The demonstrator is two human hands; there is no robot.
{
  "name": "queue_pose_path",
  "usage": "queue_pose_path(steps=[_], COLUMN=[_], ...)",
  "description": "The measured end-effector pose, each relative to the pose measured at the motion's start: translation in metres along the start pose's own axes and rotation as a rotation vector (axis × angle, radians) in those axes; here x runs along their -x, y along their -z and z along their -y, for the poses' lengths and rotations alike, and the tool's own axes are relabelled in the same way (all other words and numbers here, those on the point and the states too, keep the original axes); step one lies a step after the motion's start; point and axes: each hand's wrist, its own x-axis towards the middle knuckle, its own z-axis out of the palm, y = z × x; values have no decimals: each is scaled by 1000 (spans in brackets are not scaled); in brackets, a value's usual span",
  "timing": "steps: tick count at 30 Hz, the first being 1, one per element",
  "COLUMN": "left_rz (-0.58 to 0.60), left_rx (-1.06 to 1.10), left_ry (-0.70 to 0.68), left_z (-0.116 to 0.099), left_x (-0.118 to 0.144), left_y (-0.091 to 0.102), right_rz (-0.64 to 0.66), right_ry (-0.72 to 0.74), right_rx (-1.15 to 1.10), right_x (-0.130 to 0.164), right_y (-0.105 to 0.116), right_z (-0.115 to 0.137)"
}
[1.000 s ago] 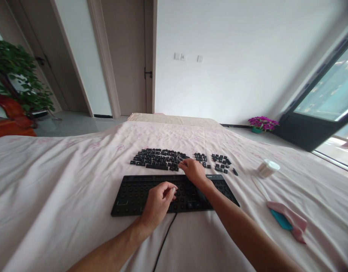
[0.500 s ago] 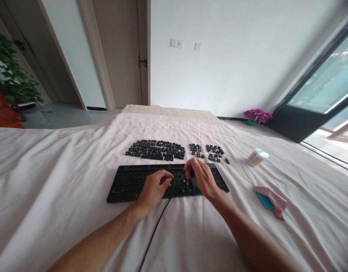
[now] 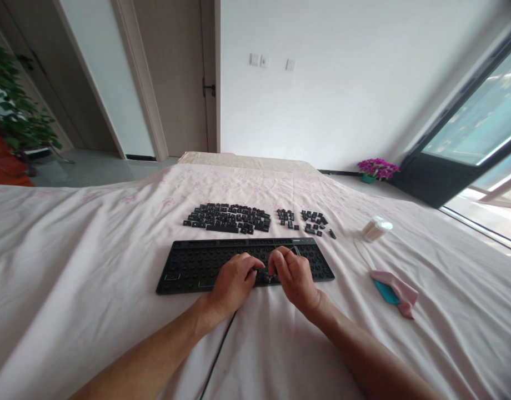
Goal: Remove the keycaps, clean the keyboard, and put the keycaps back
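Observation:
A black keyboard [image 3: 189, 270], most of its keycaps off, lies on the pale bedsheet with its cable [image 3: 219, 350] running toward me. Above its right half, my right hand [image 3: 296, 278] is closed on a small tool with thin wire ends, apparently a keycap puller [image 3: 269, 279]; its lower tip is down at the keys. My left hand [image 3: 234, 280] rests over the keyboard's middle, thumb and forefinger pinched beside that tip. Whatever lies between them is hidden. Beyond the keyboard, loose black keycaps [image 3: 226, 218] lie in a large group, with smaller groups [image 3: 314, 218] to the right.
To the right stand a clear tub of cotton swabs [image 3: 377, 228] and a pink cloth [image 3: 399, 291] with a blue item [image 3: 386, 291] partly under it. The sheet [image 3: 114, 255] is wrinkled. Farther off are a door [image 3: 172, 78] and purple flowers [image 3: 377, 168].
My right hand has lowered and turned, bringing the tool to the keys near my left fingers. The left hand has shifted slightly right, closer to the right hand.

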Motion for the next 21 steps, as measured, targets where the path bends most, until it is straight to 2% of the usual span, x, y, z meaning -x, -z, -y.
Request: queue_pose_path(steps=[8,13,17,21], left_rz=[27,29,33,-12], left_rx=[-118,-208,-219,-236], left_ry=[-49,-22,-26,-18], left_z=[-9,-13,-12,-13], left_x=[2,0,0,0], left_y=[1,-4,-7,-10], right_rz=[-10,-6,94,27], right_ry=[199,103,271,254], right_rx=[122,111,125,78], right_x=[8,5,9,8], right_y=[-10,-14,-17,-20], right_z=[-8,-9,-10,-16])
